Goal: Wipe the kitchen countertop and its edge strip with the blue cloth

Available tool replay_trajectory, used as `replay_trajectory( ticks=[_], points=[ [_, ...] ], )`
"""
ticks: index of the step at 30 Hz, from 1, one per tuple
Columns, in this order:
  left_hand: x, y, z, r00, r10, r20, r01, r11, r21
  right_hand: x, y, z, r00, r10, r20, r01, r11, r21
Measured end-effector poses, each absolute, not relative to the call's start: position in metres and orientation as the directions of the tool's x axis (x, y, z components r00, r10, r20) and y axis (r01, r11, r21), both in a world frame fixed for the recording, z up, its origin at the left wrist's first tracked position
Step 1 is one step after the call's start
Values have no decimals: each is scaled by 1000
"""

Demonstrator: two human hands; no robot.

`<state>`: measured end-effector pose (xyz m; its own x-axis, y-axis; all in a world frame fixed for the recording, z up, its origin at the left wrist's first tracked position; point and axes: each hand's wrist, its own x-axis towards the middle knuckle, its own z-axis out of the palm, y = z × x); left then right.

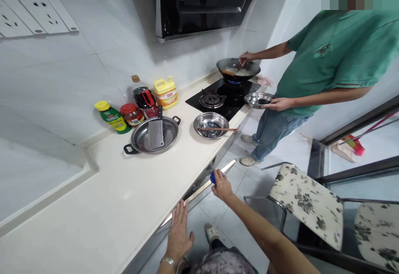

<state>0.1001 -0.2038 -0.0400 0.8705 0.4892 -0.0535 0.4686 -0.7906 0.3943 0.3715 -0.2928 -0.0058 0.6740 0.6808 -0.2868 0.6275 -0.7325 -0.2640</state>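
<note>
My left hand (178,234) is open, its fingers stretched out and resting against the edge of a drawer (204,187) under the counter. The drawer is pulled out a little, and its inside is mostly hidden by the counter edge. Over the drawer's far part, my right hand (222,187) is closed around a small blue object (213,177). Most of that object is covered by my fingers, so its kind cannot be told.
On the counter (131,211) are a steamer pan (173,134) with a cleaver (155,134) across it, a steel bowl (215,117) with chopsticks, and several condiment containers. A co-worker in a green shirt (336,53) stirs a wok (226,65). Flowered chairs (308,199) stand at right.
</note>
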Motion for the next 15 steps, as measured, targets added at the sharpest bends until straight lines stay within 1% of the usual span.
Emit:
replay_trajectory(
  ticks=[2, 4, 6, 7, 9, 10, 12, 13, 15],
  points=[
    [101, -203, -42, 871, 491, -31, 456, -782, 426, 341, -284, -6, 644, 707, -292, 643, -707, -294],
    [101, -203, -42, 863, 505, -13, 445, -748, 492, 310, -274, -7, 598, 746, -295, 668, -666, -332],
    [99, -202, -38, 846, 532, -11, 427, -666, 612, 282, -264, -9, 558, 774, -298, 682, -633, -366],
    [96, -202, -35, 832, 555, -22, 414, -594, 690, 269, -259, -10, 543, 783, -305, 683, -622, -382],
    [89, -203, -32, 768, 633, -98, 383, -330, 863, 250, -253, -10, 523, 788, -324, 668, -615, -418],
    [85, -204, -31, 723, 671, -162, 363, -170, 916, 243, -251, -9, 519, 789, -329, 653, -615, -442],
    [80, -207, -34, 628, 715, -306, 331, 111, 937, 237, -249, -7, 520, 785, -336, 611, -617, -496],
    [79, -209, -37, 586, 721, -370, 325, 210, 922, 237, -250, -6, 524, 780, -340, 585, -621, -522],
    [81, -212, -44, 532, 705, -469, 326, 341, 882, 237, -253, -3, 528, 771, -357, 529, -627, -571]
  ],
)
